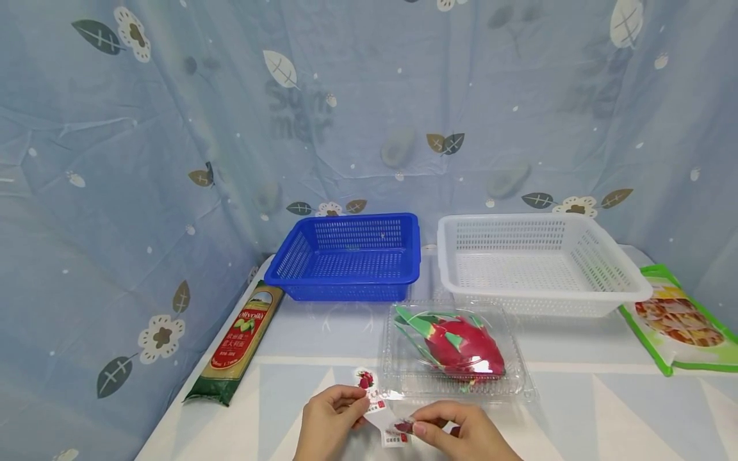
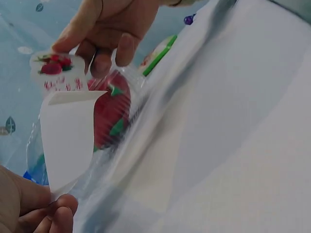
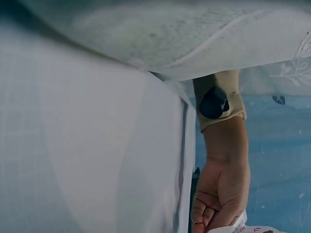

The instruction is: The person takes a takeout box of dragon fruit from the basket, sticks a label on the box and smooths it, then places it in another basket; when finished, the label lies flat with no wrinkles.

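Note:
My left hand [image 1: 330, 419] pinches one end of a strip of fruit-printed sticker labels [image 1: 377, 413] at the table's near side. The other end is pinched by my right hand [image 1: 461, 432], whose fingers hold a red-fruit label. In the left wrist view the white backing paper [image 2: 68, 141] bends between both hands, and the fruit label [image 2: 60, 70] stands up from its upper end. Just beyond the hands sits a clear plastic clamshell box [image 1: 516, 365], its lid down over a red-and-green dragon fruit [image 1: 467, 346]. The right wrist view catches mostly the left hand and forearm.
A blue basket [image 1: 340, 282] and a white basket [image 1: 536, 294] stand along the back. On the left lies a pasta packet [image 1: 239, 342]; a green-edged food bag [image 1: 680, 320] lies at the right. Patterned blue curtain [image 1: 369, 96] hangs behind.

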{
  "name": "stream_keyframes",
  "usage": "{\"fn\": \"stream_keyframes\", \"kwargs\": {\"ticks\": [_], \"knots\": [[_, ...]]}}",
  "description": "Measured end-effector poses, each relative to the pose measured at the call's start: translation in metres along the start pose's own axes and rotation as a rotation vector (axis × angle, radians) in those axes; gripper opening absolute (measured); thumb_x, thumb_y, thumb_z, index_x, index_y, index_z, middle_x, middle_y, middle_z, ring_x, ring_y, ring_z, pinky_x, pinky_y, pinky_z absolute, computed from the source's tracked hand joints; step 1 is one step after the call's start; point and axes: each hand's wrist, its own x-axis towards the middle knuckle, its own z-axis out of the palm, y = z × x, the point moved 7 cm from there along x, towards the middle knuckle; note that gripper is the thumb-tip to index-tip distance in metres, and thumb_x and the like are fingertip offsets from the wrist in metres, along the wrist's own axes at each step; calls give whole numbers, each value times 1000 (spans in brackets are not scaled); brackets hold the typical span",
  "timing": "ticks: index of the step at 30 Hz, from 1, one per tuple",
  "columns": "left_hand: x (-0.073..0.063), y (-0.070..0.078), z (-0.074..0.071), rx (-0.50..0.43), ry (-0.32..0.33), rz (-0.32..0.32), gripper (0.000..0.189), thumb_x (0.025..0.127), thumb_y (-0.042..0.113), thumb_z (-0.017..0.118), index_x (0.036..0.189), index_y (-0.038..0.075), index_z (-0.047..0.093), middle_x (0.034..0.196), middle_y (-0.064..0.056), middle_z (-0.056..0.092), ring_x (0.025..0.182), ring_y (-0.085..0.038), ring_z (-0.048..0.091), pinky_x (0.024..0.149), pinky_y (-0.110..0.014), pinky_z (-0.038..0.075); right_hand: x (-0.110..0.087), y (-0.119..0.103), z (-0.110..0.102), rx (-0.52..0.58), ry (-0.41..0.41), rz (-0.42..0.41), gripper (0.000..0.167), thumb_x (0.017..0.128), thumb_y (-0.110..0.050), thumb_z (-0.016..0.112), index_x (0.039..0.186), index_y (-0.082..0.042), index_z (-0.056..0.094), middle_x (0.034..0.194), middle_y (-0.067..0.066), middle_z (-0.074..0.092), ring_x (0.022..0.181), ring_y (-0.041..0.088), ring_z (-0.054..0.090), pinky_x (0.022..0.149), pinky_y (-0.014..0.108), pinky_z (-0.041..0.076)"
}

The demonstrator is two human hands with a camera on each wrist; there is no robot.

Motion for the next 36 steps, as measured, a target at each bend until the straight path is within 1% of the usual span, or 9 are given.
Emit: {"fn": "stream_keyframes", "kwargs": {"ticks": [3, 10, 12, 18, 22, 25, 27, 31, 36], "knots": [[5, -2, -6, 19, 30, 13, 19, 83, 11, 77, 97, -2, 72, 83, -10, 74, 60, -10, 66, 56, -21, 55, 1, -1, -1, -11, 11, -10, 26, 95, -27, 65, 109, -6, 74, 91, 2, 73, 74, -1, 54, 58, 17, 44], [17, -7, -24, 153, 109, 21, 15, 84, 10, 75, 98, 3, 73, 88, -8, 75, 59, -8, 63, 56, -19, 53, 0, -1, -1, 30, -15, 3, 29, 94, -25, 67, 112, -4, 74, 97, 3, 75, 74, -1, 55, 59, 16, 44], [21, -8, -29, 194, 123, 27, 18, 83, 8, 75, 101, 4, 72, 93, -9, 74, 60, -7, 63, 54, -19, 53, 0, -2, -1, 27, -27, -12, 29, 94, -25, 66, 114, -4, 74, 97, 2, 74, 74, -1, 54, 59, 16, 44], [32, -2, -43, 357, 158, 99, 32, 78, 6, 77, 110, 7, 71, 102, -8, 74, 63, -4, 61, 52, -19, 46, 0, -7, -2, 1, -52, -27, 34, 94, -27, 66, 119, -4, 71, 95, -1, 72, 74, -1, 54, 59, 17, 46], [41, -3, -51, 443, 166, 116, 34, 78, 4, 75, 111, 9, 71, 103, -8, 74, 67, -3, 56, 55, -18, 43, 0, -7, -1, 52, -93, -20, 38, 95, -26, 65, 124, -2, 67, 95, 0, 69, 70, 2, 55, 60, 17, 48], [48, -4, -56, 494, 164, 134, 34, 78, 3, 73, 112, 9, 71, 104, -8, 74, 65, -3, 52, 57, -19, 40, 0, -8, -1, 90, -121, -47, 38, 96, -24, 64, 127, -1, 65, 94, 0, 68, 69, 3, 58, 62, 18, 51], [52, -5, -60, 529, 158, 143, 35, 78, 3, 72, 113, 8, 71, 104, -8, 74, 65, -4, 50, 58, -20, 39, 0, -11, -1, 98, -134, -111, 38, 96, -20, 63, 127, 3, 64, 91, 5, 67, 68, 3, 59, 62, 20, 53], [59, -5, -63, 587, 146, 156, 36, 79, 3, 72, 115, 8, 70, 97, -4, 72, 66, -4, 48, 59, -21, 37, -4, -18, -4, 95, -141, -203, 40, 96, -14, 63, 128, 10, 59, 93, 11, 65, 69, 2, 61, 63, 22, 56], [61, -3, -63, 628, 133, 182, 36, 79, 1, 69, 115, 6, 69, 79, 0, 62, 65, -7, 45, 59, -23, 35, -5, -19, -12, 132, -127, -121, 49, 95, -16, 64, 137, 7, 52, 95, 1, 63, 71, 2, 60, 66, 21, 56]]}}
